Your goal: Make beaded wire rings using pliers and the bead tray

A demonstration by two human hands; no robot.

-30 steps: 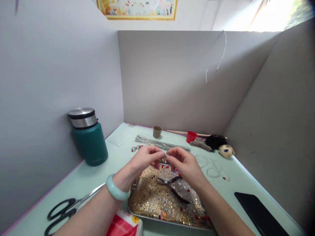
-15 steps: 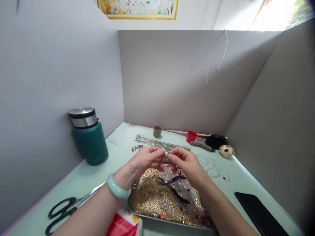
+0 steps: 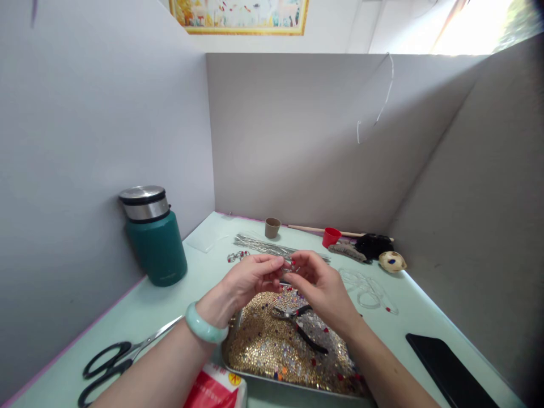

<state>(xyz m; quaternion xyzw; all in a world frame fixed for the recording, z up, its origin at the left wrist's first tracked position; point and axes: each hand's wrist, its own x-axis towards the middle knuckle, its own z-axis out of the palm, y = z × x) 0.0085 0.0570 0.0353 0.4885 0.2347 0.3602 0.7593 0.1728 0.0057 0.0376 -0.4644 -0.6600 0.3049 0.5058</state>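
My left hand [image 3: 257, 273] is above the back edge of the bead tray [image 3: 278, 375], thumb and forefinger pinched on a small wire piece with a red bead [image 3: 293, 263]. Facing it, my right hand [image 3: 318, 282] has its fingers curled around the other side of this piece, thumb and forefinger somewhat apart. The fingers hide most of the piece. Gold and clear beads, with some red ones, fill the tray. Black-handled pliers [image 3: 304, 328] lie on top of them. Behind the left hand rest small beaded wire pieces [image 3: 238, 256] and a bundle of silvery wires [image 3: 266, 246].
Scissors [image 3: 127, 357] and a green flask [image 3: 155, 243] stand to the left. A red packet [image 3: 215, 391] is at the front. Brown cup [image 3: 272, 228], red cup [image 3: 331, 237], a stick [image 3: 306, 228] and a shell-like object [image 3: 391, 261] are behind; clear cord [image 3: 369, 292] and a black phone-like slab [image 3: 446, 365] lie right.
My right thumb and forefinger have moved apart from their pinch, and a red bead now shows between them. The left hand stays nearly still, still pinching.
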